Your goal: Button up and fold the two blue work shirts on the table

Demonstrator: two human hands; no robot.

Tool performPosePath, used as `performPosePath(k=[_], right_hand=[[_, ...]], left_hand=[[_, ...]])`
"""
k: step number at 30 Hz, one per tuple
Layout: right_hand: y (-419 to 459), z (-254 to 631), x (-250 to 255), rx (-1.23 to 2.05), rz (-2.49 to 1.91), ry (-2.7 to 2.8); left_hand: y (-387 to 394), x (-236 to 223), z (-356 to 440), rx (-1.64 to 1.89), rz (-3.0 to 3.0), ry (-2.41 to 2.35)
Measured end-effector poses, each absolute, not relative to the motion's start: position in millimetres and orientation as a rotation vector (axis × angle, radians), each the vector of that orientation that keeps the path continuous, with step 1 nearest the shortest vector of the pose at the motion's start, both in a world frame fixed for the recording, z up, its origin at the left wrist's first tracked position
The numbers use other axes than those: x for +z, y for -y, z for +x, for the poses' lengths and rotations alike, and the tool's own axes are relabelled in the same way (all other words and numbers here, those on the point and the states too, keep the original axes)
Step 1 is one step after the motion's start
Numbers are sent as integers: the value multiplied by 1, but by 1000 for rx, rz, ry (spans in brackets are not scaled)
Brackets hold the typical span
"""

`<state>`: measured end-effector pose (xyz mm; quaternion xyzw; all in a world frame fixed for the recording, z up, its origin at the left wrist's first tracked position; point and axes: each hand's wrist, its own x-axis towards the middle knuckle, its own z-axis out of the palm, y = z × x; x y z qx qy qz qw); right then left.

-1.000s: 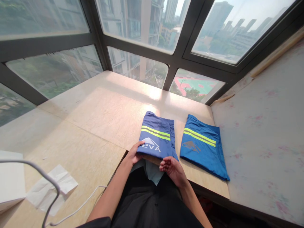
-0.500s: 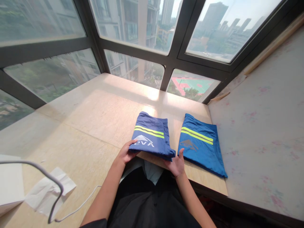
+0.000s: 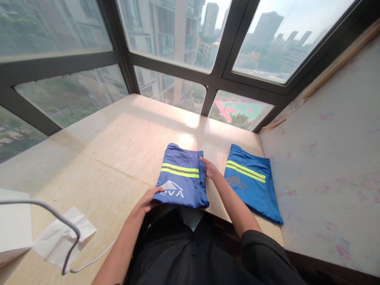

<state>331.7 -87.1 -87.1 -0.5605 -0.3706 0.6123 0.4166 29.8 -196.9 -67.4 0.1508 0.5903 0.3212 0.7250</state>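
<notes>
A folded purplish-blue garment [image 3: 181,158] with yellow-green stripes and a pale printed logo lies at the front edge of the wooden sill, its lower end close to my body. My left hand [image 3: 147,199] grips its lower left corner, thumb on top and fingers tucked underneath. At the upper right side, my right hand [image 3: 209,168] is closed on the garment's edge, with part of the fingers out of sight. Just to the right, a second folded garment [image 3: 252,166] in brighter blue, with similar stripes and a grey logo, lies flat, partly behind my right forearm.
The pale wooden sill [image 3: 113,150] runs up to the dark window frames [image 3: 169,70]. A flowered wall [image 3: 320,170] borders it on the right. At lower left are a white box [image 3: 14,225], crumpled paper [image 3: 65,237] and a grey cable [image 3: 59,215].
My right hand has moved from the lower right corner up to the garment's right side. The purplish-blue garment has shifted slightly left and toward me, my left hand with it.
</notes>
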Motion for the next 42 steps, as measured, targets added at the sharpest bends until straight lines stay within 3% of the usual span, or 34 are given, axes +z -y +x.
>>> performPosePath(k=[5, 13, 18, 29, 37, 42], right_hand=[[75, 310, -88, 1503, -1513, 960], [91, 308, -76, 957, -1579, 1321], [100, 335, -43, 808, -1510, 1412], [136, 490, 18, 636, -1605, 1216], [145, 630, -5, 454, -1771, 876], [134, 661, -29, 507, -1811, 797]], left_hand=[[205, -70, 28, 766, 368, -1256], [218, -65, 40, 869, 413, -1229], [222, -40, 58, 872, 497, -1207], [201, -11, 183, 733, 659, -877], [181, -34, 311, 591, 975, -844], [177, -61, 343, 598, 1108, -859]])
